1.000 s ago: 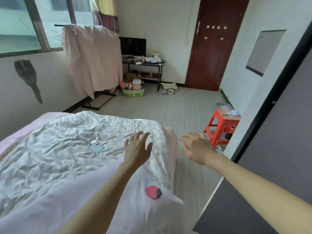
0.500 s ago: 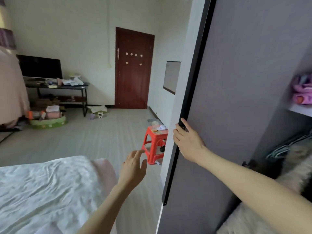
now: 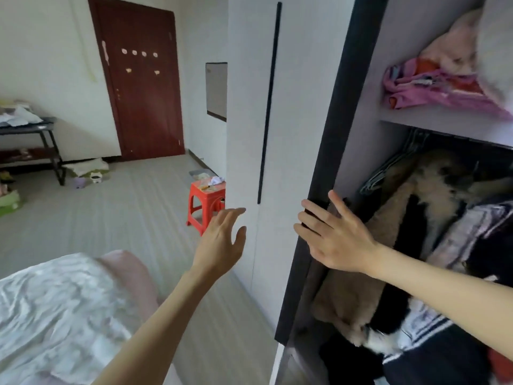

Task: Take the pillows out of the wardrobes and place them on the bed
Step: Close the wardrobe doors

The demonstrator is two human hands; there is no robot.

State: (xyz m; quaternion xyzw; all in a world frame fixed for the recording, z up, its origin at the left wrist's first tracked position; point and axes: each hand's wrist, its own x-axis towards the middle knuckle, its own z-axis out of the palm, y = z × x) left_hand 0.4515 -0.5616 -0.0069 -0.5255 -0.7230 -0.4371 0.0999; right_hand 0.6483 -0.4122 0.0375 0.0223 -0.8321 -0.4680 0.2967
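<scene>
The wardrobe stands on the right with its dark door (image 3: pixel 333 134) swung wide, seen almost edge-on. My right hand (image 3: pixel 333 237) lies flat on the door's edge, fingers spread, holding nothing. My left hand (image 3: pixel 222 240) hovers open in front of the closed white wardrobe panel (image 3: pixel 247 107). On the upper shelf (image 3: pixel 444 125) lies pink folded bedding (image 3: pixel 433 87) with a pale soft bundle (image 3: pixel 455 48) on top; I cannot tell whether it is a pillow. Fluffy coats (image 3: pixel 416 218) hang below. The bed (image 3: pixel 55 307) with a white crumpled sheet fills the lower left.
A red plastic stool (image 3: pixel 205 204) stands on the floor by the wardrobe's left side. A dark red door (image 3: pixel 141 84) is at the back. A black side table (image 3: pixel 33 140) with clutter sits at far left, small bowls (image 3: pixel 94 177) on the floor near it.
My view has swung right from the bed to the wardrobe. The door has opened further under my right hand, exposing the shelf and hanging clothes. My left hand rose toward the white panel.
</scene>
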